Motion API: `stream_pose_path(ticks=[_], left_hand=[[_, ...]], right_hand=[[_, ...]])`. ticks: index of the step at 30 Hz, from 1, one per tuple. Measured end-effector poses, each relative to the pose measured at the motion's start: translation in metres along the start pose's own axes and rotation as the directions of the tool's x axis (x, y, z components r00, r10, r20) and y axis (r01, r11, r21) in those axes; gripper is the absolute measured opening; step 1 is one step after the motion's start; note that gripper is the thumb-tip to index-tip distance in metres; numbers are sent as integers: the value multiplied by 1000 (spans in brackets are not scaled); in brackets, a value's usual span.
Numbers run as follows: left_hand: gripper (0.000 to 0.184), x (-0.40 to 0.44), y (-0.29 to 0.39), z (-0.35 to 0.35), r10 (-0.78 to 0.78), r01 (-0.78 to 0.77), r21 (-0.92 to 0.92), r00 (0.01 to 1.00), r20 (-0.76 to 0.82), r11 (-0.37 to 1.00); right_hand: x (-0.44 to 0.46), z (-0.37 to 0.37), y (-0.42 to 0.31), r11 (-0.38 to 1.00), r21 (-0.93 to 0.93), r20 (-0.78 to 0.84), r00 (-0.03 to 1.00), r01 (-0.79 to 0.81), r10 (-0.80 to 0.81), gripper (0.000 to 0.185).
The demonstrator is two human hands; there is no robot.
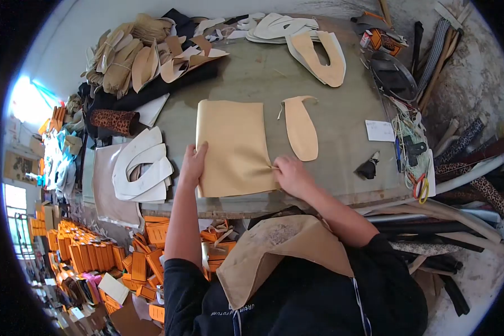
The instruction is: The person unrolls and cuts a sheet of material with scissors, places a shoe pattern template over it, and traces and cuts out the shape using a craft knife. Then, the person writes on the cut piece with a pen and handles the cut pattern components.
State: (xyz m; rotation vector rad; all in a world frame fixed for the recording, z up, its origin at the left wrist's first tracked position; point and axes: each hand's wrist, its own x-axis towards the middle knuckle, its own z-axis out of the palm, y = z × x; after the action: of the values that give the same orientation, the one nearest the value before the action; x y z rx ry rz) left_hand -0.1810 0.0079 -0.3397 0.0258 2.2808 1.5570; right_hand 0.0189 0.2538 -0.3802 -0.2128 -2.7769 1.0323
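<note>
A folded tan sheet (232,134), smooth like leather, lies on the worktable in front of me. My left hand (192,165) grips its rolled left edge, thumb on top and fingers mostly hidden behind. At the lower right edge, my right hand (292,176) pinches the sheet, and creases run from the pinch into the material. Just right of the sheet lies a flat tan sole-shaped piece (302,130) with a thin strip at its top. Left of my left hand are white U-shaped pattern pieces (143,168), overlapping on a brownish sheet (107,185).
Tan and white U-shaped pieces (331,70) lie at the back of the worktable (252,67). Bundled cut pieces (123,61) heap at the back left. Scissors (421,189) and tangled cord (409,131) sit at the right edge. Orange boxes (84,252) crowd the floor; material rolls (459,224) stack right.
</note>
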Motion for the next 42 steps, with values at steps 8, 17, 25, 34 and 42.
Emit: stream_pose_path(ticks=[8,17,25,34,42], left_hand=[[62,-36,22,-41,-65,89,-331,994,82,939],[44,-176,-21,-118,69,-255,-662,953,-293,705],[60,-372,-51,-185,-343,-420,-613,557,-756,669],[46,-482,-221,-238,-337,-479,-687,625,-704,546],[42,-473,-279,-155,-449,-336,-870,755,-477,361]], right_hand=[[18,-61,41,972,181,-351,913,-153,209,17],[47,-40,86,960,-219,-202,971,-174,130,45],[35,-45,82,995,-69,-111,991,-76,68,24],[-151,150,-205,648,326,707,278,688,-651,49],[-203,211,-319,789,520,716,336,328,-612,73]])
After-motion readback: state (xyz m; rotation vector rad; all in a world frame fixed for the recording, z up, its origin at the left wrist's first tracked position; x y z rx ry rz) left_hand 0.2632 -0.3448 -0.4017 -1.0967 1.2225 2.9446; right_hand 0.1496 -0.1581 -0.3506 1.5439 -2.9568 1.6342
